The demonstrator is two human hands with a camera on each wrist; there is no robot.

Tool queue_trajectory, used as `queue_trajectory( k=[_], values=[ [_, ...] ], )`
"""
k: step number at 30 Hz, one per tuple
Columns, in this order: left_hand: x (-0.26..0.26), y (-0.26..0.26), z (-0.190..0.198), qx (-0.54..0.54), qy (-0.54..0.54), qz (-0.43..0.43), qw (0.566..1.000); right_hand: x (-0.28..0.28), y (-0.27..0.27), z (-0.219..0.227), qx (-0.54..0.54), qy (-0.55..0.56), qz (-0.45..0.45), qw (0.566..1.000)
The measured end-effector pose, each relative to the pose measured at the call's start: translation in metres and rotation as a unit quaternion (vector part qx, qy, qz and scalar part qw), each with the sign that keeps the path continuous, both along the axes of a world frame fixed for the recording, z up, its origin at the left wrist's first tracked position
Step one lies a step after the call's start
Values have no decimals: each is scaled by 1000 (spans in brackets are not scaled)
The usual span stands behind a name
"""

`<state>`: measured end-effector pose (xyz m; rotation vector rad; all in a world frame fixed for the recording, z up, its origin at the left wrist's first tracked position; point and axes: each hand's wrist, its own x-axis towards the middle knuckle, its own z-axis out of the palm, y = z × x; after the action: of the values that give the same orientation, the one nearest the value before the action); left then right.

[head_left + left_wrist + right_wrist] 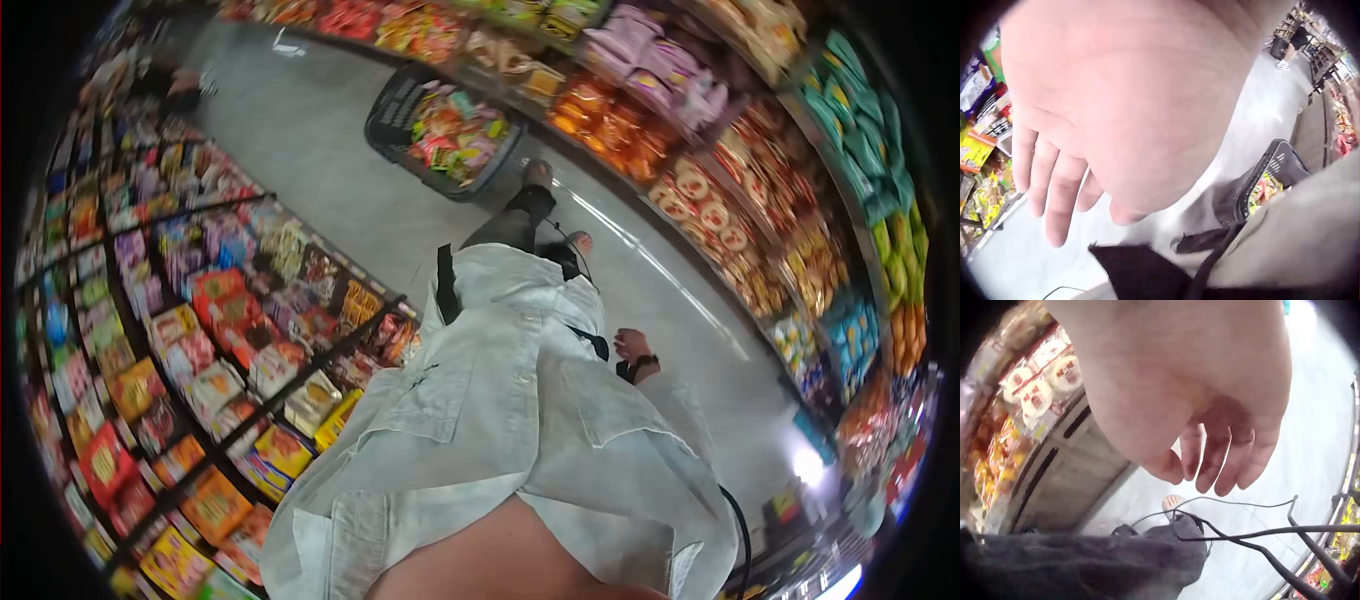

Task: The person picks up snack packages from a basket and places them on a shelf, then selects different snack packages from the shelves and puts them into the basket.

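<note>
My left hand point(1104, 125) hangs with its fingers loosely extended and nothing in them; the head view does not show it. Beside my right hip, my right hand point(635, 350) hangs free, a dark band round its wrist. Close up in the right wrist view, that right hand point(1210, 431) has its fingers loosely bent round nothing. On the floor ahead of my feet stands a dark shopping basket point(388, 118), holding a heap of colourful snack packets point(455, 140). The same basket point(1282, 153) lies beyond my left hand, apart from it.
Shelves of boxed and bagged snacks point(215, 390) line my left side. A curved display of packaged goods point(705, 215) runs along the right. Grey floor point(290, 120) lies between them. Dark cables point(1247, 534) hang near my legs. Another person point(1294, 47) stands far down the aisle.
</note>
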<state>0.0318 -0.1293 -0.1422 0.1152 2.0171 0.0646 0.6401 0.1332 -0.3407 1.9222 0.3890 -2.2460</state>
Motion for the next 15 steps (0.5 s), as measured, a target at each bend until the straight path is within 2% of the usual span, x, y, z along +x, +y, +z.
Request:
queue_trajectory(
  k=[1,2,4,7,10,12,15],
  values=[
    [13,-7,-3,5,-5,15,1000,-60,11,76,4,-105,3,995],
    [22,-9,1,12,-8,27,1000,-70,13,75,49,-83,84,992],
    [33,-19,2,20,-15,47,999,-89,15,81,142,-53,236,960],
    [28,-32,-8,34,-18,74,996,-140,44,109,171,-62,134,974],
    [5,-44,-24,56,-19,104,993,-175,75,95,232,-82,107,963],
    [-16,-50,-37,73,-24,123,989,-192,96,90,255,-42,47,965],
    [-46,-69,-58,90,-40,149,984,-240,104,115,298,-107,1,948]
  ],
)
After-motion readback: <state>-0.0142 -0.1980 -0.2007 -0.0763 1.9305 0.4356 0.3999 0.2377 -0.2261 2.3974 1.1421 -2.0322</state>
